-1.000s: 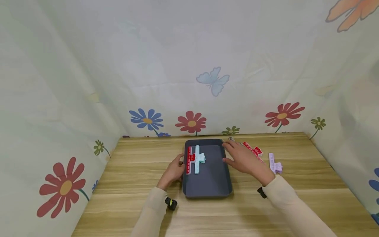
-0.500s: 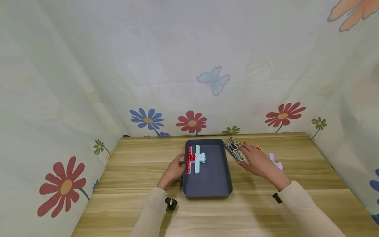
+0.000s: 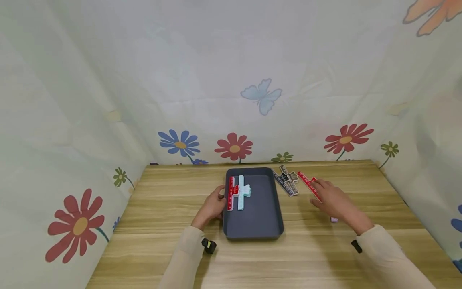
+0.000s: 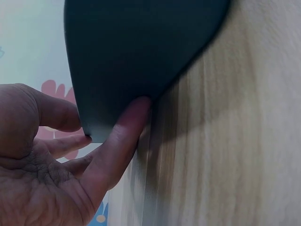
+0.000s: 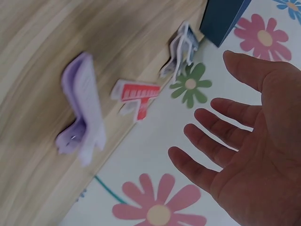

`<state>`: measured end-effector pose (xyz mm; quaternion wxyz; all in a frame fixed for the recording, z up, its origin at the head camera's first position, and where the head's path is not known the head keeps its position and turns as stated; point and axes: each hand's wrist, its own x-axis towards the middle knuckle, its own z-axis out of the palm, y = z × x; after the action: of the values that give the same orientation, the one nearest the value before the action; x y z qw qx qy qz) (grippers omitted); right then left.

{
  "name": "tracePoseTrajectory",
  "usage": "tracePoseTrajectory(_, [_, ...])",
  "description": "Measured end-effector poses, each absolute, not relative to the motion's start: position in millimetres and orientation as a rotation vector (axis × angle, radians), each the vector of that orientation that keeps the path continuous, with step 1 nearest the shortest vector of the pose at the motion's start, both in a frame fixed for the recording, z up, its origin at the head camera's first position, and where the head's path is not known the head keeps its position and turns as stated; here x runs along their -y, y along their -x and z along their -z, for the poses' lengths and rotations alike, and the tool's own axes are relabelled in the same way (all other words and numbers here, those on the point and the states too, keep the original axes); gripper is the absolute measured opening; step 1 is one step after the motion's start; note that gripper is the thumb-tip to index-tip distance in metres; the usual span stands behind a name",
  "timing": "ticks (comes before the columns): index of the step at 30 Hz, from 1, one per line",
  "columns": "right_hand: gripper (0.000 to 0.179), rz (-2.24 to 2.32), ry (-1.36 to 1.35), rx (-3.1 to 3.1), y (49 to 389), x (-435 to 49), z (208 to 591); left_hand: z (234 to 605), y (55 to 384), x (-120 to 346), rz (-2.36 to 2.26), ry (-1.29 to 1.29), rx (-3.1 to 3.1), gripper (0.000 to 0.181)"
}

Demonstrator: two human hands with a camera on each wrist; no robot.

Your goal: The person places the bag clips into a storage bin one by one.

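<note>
My left hand (image 3: 211, 206) holds the left wall of a dark grey tray (image 3: 258, 226), its thumb (image 4: 127, 132) against the outer side and fingertips at the edge. Inside the tray lie a red bag clip (image 3: 231, 196) and a pale blue bag clip (image 3: 240, 192). My right hand (image 3: 333, 202) hovers to the tray's right with spread fingers and holds nothing. Under it, a second red clip (image 3: 306, 181) is partly covered in the head view. A lilac clip (image 5: 84, 103) is mostly hidden there, but shows fully in the right wrist view.
Two black clips (image 3: 286, 182) overlap on the table just right of the tray. The wooden table (image 3: 173, 188) ends at a flower-printed curtain (image 3: 202, 100) at the back and sides.
My right hand has moved rightward from the tray's right edge, over the black clips, to the red and lilac clips. The black clips are now uncovered. My left hand stays on the tray.
</note>
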<state>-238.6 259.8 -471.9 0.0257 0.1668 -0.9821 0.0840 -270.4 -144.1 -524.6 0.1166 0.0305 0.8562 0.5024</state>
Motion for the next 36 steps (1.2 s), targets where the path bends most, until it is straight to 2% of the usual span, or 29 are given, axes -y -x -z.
tracePoseTrajectory(11, [0.058,-0.195,-0.49,3.026,230.4,-292.4,474.7,519.4,268.7,142.8,-1.499,-0.081,-2.473,0.057])
tracePoseTrajectory(27, [0.066,-0.191,-0.326,3.186,229.2,-330.0,490.1,520.5,269.2,143.6,-1.491,-0.057,-2.463,0.056])
tracePoseTrajectory(36, [0.067,-0.187,-0.338,3.218,228.7,-336.9,498.2,522.3,270.2,144.8,-1.493,-0.028,-2.46,0.056])
